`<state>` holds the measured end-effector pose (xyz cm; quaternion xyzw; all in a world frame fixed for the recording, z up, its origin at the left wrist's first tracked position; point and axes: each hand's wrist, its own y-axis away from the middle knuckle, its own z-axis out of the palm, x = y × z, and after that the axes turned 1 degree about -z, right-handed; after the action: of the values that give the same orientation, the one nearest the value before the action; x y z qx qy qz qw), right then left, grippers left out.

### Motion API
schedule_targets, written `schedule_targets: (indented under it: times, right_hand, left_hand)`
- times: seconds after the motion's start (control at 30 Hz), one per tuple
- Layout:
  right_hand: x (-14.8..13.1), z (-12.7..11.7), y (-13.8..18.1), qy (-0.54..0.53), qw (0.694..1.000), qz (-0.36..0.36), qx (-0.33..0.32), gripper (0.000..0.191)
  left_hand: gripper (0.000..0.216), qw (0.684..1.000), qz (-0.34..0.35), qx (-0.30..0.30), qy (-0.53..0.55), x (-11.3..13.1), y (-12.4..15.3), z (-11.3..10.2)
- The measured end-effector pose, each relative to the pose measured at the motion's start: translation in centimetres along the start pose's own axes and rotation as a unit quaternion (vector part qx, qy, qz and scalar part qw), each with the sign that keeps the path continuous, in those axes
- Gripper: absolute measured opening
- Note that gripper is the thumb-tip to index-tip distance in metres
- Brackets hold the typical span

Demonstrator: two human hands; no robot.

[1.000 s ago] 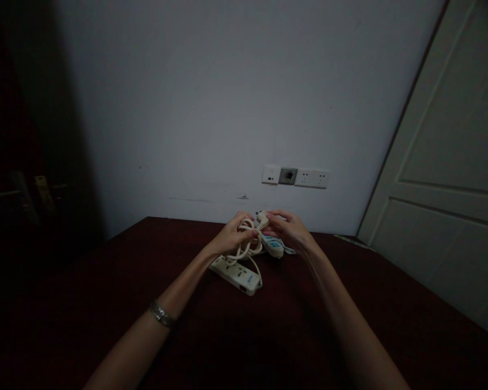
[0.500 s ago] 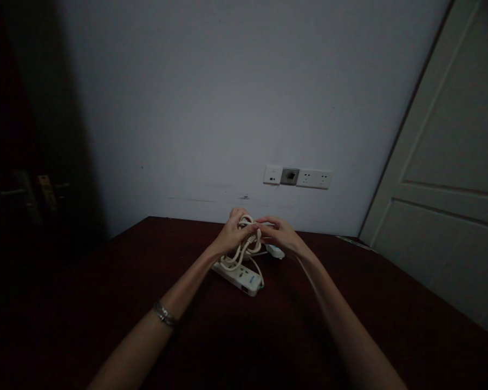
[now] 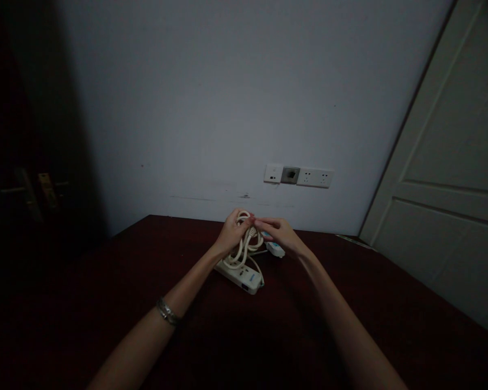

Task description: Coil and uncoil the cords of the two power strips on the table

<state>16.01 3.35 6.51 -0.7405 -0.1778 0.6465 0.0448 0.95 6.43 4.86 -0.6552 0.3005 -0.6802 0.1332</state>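
Note:
A looped white power cord [image 3: 244, 250] hangs in a bundle from my left hand [image 3: 231, 233], whose fingers are wrapped round its upper loops. My right hand [image 3: 279, 232] pinches at the right side of the bundle, its fingertips meeting my left thumb; what exactly lies between them is too small to make out. Below the loops a white power strip [image 3: 244, 277] lies on the dark red table, partly covered by cord. Behind my right hand sits a second white and blue piece [image 3: 275, 249], partly hidden. A metal bracelet [image 3: 167, 312] circles my left wrist.
The dark red table [image 3: 179, 260] meets a pale wall [image 3: 203, 108]. Wall sockets [image 3: 314, 177] and a grey outlet plate [image 3: 290, 175] are set low in it. A white panelled door [image 3: 442, 179] stands at the right; door handles [image 3: 46, 189] show in the dark left.
Both hands have shifted slightly, with my fingertips now closer together at the top of the cord bundle. The loops hang a little differently, and more of the white and blue piece shows.

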Motion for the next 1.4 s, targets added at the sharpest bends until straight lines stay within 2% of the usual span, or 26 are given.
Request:
schedule_targets:
  times: [0.13, 0.3, 0.53, 0.73, 0.9, 1.17, 1.4]
  right_hand:
    - [1.1, 0.2, -0.6, 0.051, 0.995, -0.081, 0.009, 0.042]
    - [2.0, 0.7, -0.9, 0.16, 0.961, -0.219, 0.05, 0.029]
    - [2.7, 1.8, -0.8, 0.167, 0.94, -0.284, 0.093, 0.029]
    - [3.7, 2.7, -1.0, 0.145, 0.938, -0.282, 0.141, 0.031]
    - [4.4, 3.3, -1.2, 0.105, 0.953, -0.221, 0.178, 0.033]
    - [4.8, 3.4, -1.6, 0.026, 0.973, -0.13, 0.187, 0.043]
    - [5.6, 3.0, -2.1, -0.002, 0.981, -0.095, 0.171, 0.043]
  left_hand:
    - [0.036, 0.999, 0.003, 0.038, -0.018, 0.0, -0.2, -0.1]
    - [0.033, 0.998, 0.014, 0.056, -0.009, -0.6, -0.3, -0.2]
    - [0.032, 0.996, 0.038, 0.076, 0.012, -1.7, -0.4, -0.3]
    - [0.031, 0.994, 0.046, 0.098, 0.015, -1.6, -0.1, 0.1]
    - [0.028, 0.993, 0.051, 0.107, -0.02, -1.8, 0.1, 0.3]
    - [0.028, 0.994, 0.046, 0.087, -0.043, -2.3, 0.3, 0.4]
    - [0.026, 0.995, 0.056, 0.041, -0.068, -1.8, -0.1, 0.0]
